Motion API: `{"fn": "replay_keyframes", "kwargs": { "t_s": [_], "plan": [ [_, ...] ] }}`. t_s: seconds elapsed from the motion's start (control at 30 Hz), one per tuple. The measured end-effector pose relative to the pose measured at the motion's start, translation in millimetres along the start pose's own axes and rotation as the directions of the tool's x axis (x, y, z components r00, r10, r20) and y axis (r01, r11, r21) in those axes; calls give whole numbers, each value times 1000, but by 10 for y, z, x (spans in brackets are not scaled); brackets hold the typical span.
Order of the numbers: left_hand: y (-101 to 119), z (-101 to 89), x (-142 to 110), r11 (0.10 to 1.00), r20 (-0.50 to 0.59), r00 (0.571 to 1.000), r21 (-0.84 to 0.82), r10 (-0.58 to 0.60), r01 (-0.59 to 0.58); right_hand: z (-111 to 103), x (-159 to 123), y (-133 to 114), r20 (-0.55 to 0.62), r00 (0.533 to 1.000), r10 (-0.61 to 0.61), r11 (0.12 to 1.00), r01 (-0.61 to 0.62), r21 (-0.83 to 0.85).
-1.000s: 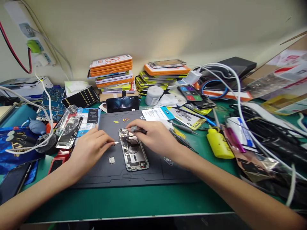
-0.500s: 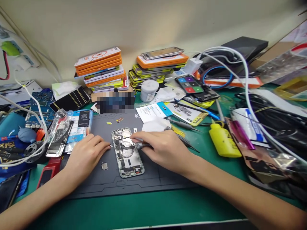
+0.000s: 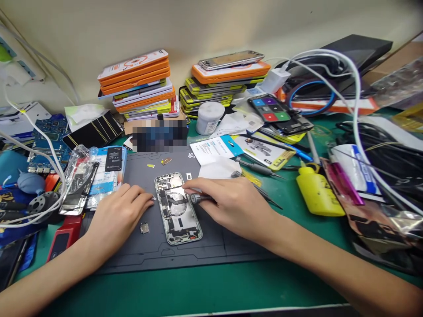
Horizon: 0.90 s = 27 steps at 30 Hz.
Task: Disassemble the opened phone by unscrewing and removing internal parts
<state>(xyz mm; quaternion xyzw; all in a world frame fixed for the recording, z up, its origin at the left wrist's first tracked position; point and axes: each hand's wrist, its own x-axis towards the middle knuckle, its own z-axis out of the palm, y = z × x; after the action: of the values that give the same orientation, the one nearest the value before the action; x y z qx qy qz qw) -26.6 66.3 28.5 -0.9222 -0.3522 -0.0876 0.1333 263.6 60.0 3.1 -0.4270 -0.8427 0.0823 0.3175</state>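
Opened phone [image 3: 185,215] lies at frame centre, right hand [image 3: 236,206] clamps grey-capped tool [image 3: 196,198] at its right edge, left hand [image 3: 120,213], left of centre, pinches small part [image 3: 153,198] beside it.

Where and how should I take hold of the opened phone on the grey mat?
I'd pinch the opened phone by its outer rim on both long sides, in the lower half, coming from the near side. It lies flat on the grey mat with inner parts exposed, so the rim looks safest; the left hand and right hand flank its upper half.
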Motion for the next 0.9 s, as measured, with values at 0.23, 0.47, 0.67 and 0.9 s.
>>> {"fn": "replay_keyframes", "kwargs": {
  "t_s": [0.23, 0.47, 0.67, 0.9],
  "plan": [
    [-3, -14, -16, 999, 18, 1000, -43, -20, 21, -88, 112, -68, 175, 848, 501, 741, -524, 420],
    [-9, 27, -53, 997, 23, 999, -65, -38, 40, -59, 147, -73, 247, 793, 558, 558, -578, 596],
    [-47, -96, -36, 996, -75, 996, -87, -40, 34, -12, 126, -78, 238, 803, 546, 386, -493, 779],
    [516, -341, -126, 979, -173, 980, -162, 97, -125, 146, 109, -61, 0, 886, 463, 569, -297, 767]
  ]
}}
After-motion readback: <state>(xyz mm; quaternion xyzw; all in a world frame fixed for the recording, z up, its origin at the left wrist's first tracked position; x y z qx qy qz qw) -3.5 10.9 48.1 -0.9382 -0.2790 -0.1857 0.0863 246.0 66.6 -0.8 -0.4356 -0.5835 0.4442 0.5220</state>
